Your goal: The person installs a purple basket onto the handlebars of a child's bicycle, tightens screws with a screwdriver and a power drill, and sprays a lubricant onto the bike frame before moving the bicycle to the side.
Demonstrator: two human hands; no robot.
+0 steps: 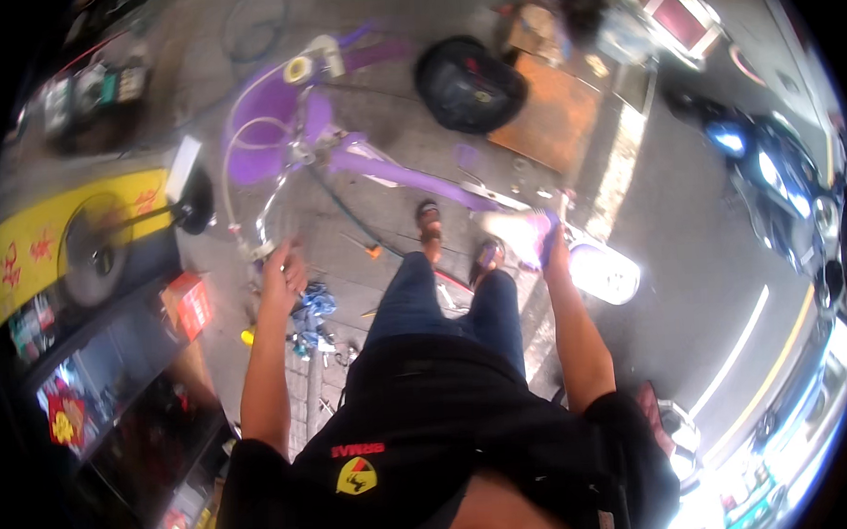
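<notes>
A purple bicycle (402, 175) stands across the pavement in front of me, its front end at the left. My left hand (285, 272) is closed around the near end of its silver handlebar (270, 209). Cables loop from the bar over the purple front part (256, 130). My right hand (555, 246) grips the edge of the saddle (519, 235), which is pale and purple and partly washed out by glare. Behind the saddle is a bright white rear part (606, 272), too overexposed to make out.
Left, a fan (97, 253) stands by a yellow sign (31, 246) and shelves. Tools and a blue cloth (315, 301) lie on the ground near my left hand. Beyond the bicycle are a black bag-like thing (470, 84) and a rusty board (549, 111). Parked scooters (775, 182) line the road at right.
</notes>
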